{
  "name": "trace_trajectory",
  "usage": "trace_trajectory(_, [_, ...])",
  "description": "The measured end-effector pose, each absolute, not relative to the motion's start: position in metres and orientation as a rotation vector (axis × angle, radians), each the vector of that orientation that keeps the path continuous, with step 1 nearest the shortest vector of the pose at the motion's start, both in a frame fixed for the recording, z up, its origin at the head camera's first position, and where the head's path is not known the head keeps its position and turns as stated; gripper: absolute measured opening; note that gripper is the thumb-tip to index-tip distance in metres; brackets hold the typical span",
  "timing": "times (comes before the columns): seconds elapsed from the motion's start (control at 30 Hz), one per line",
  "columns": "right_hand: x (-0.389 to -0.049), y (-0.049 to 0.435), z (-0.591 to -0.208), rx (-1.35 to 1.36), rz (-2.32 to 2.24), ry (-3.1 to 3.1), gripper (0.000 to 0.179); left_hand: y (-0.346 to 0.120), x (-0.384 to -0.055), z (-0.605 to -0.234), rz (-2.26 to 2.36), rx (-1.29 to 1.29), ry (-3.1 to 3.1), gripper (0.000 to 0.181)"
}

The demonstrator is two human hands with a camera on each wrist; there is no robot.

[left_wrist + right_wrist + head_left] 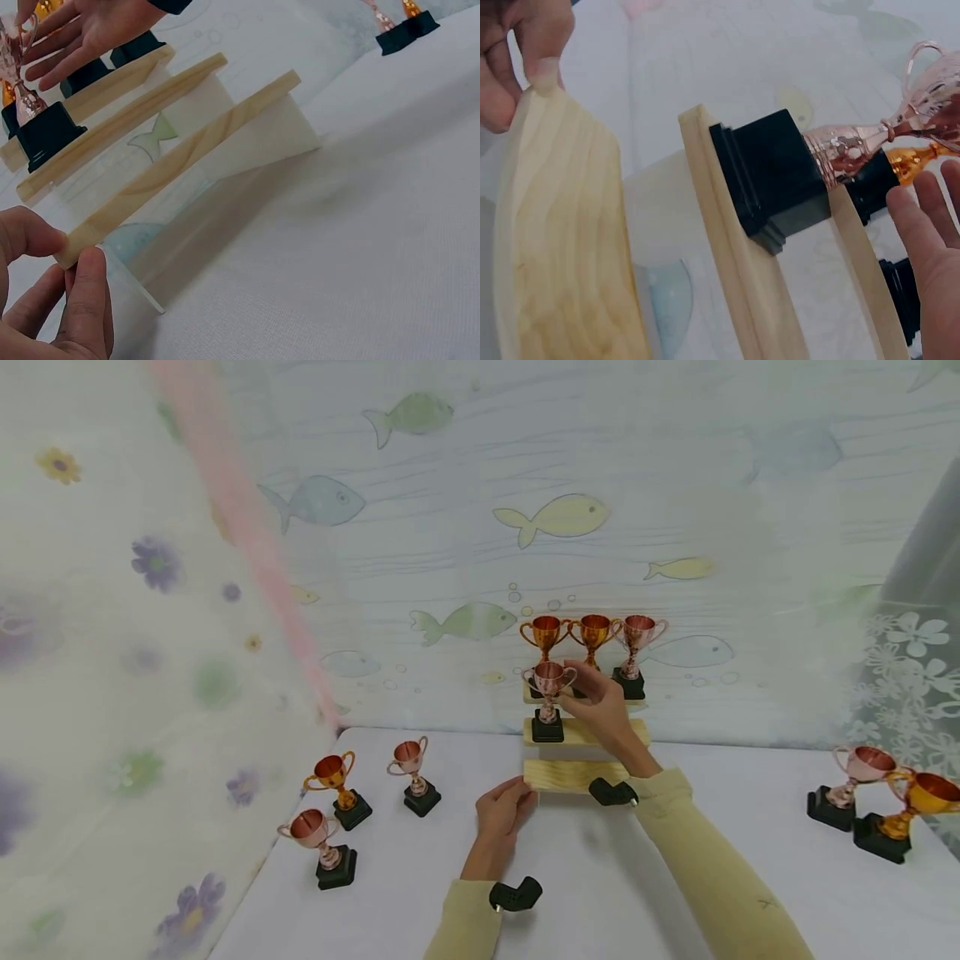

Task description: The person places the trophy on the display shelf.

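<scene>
A stepped stand with wooden shelves and clear side panels stands at the back of the table. My left hand pinches the left end of its lowest shelf between thumb and fingers. On the left of the middle shelf, a rose-gold trophy stands upright on its black base. My right hand is beside that trophy's cup and right handle, fingers extended; whether they touch it I cannot tell. Behind, the top shelf carries two gold trophies and a rose-gold one.
At the table's left stand a gold trophy and two rose-gold trophies. Toward the right edge are another rose-gold trophy and a gold one. A fish-printed curtain hangs directly behind the stand.
</scene>
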State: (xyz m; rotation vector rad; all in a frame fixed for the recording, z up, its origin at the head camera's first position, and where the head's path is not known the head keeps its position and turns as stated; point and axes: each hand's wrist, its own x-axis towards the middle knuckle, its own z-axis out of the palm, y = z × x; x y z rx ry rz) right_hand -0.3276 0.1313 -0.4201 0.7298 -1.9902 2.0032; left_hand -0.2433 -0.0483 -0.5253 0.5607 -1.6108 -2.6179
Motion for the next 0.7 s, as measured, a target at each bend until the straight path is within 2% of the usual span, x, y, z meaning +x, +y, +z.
trace_trajectory(0.33, [-0.287, 0.180, -0.429, 0.742, 1.886, -2.039, 0.061, -0.051, -0.243, -0.522, -2.608, 0.570, -1.634, 0.035])
trace_trajectory(0.5, [-0.260, 0.216, -0.423, 0.789, 1.769, -1.992, 0.058, -0.050, -0.243, -0.521, -2.598, 0.559, -1.640, 0.035])
trace_trajectory(0.7, [-0.218, 0.272, -0.413, 0.675, 1.547, -1.999, 0.060, -0.048, -0.243, -0.523, -2.606, 0.597, -1.625, 0.036])
